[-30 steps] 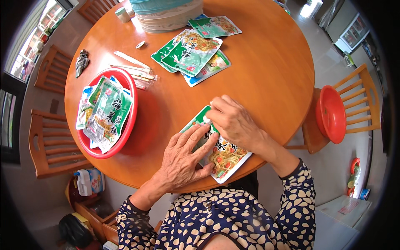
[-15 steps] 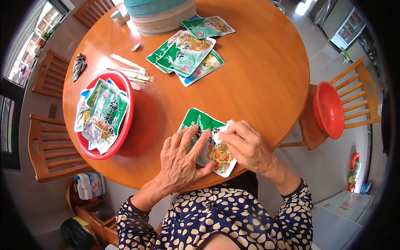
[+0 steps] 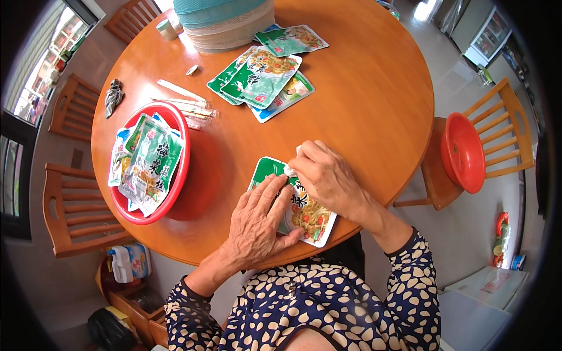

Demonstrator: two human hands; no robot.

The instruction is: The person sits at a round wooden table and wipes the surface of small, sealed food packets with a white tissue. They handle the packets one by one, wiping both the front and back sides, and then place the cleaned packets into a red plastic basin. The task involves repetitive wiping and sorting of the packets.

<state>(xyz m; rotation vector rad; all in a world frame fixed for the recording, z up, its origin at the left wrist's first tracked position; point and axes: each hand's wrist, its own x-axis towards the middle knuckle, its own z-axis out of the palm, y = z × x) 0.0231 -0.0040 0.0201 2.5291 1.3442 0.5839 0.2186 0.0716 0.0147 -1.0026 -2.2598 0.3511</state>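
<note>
A green and white food pouch (image 3: 313,220), printed with a picture of shredded vegetables, lies flat near the table's front edge. My left hand (image 3: 256,217) rests on its left side, fingers spread and pressing it down. Pinched in the fingers of my right hand (image 3: 329,180) is a crumpled white tissue (image 3: 290,171), touching the upper part of the pouch. The right hand hides some of the pouch's upper right.
To the left, a red basin (image 3: 179,190) holds several pouches. More pouches (image 3: 261,76) lie farther back, near a blue and beige stacked basket (image 3: 225,29). Wrapped chopsticks (image 3: 184,102) and a dark crumpled cloth (image 3: 114,98) lie at left. Another red basin (image 3: 462,152) sits on a chair.
My right hand has moved the tissue up and left, from the pouch's right edge to its upper part. The left hand stays on the pouch.
</note>
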